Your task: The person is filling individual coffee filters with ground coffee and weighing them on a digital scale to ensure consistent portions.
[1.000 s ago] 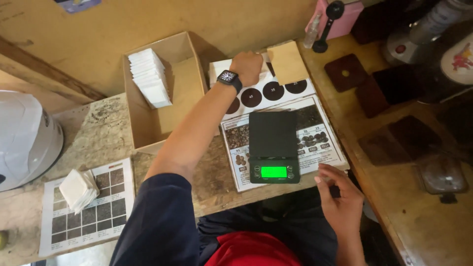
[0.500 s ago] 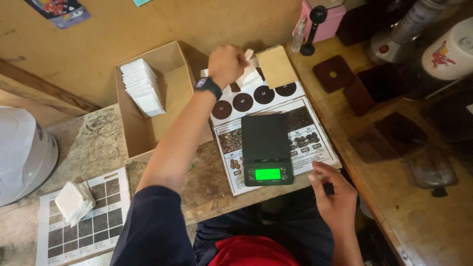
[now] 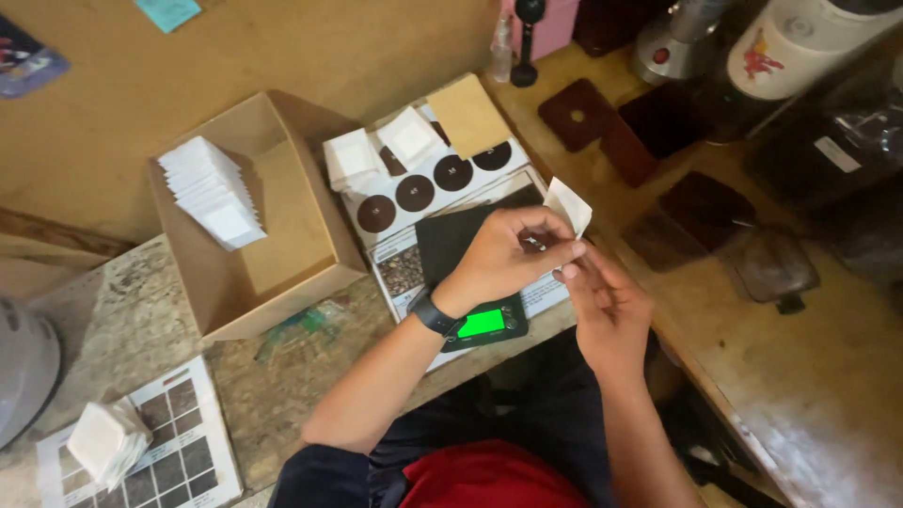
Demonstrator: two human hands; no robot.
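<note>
1. White paper sachet (image 3: 569, 204) sits pinched between both hands, above the right edge of the black scale (image 3: 467, 282).
2. Left hand (image 3: 503, 256) closes its fingers on the sachet's lower edge; right hand (image 3: 607, 306) grips it from below.
3. Cardboard box (image 3: 292, 273) with stacked white sachets (image 3: 212, 191) stands far left on the bench (image 3: 141, 320).

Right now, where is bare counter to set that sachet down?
Bare stone lies between the box and the grid sheet. The chart is crowded with sachets, and the scale sits under both hands.
</note>
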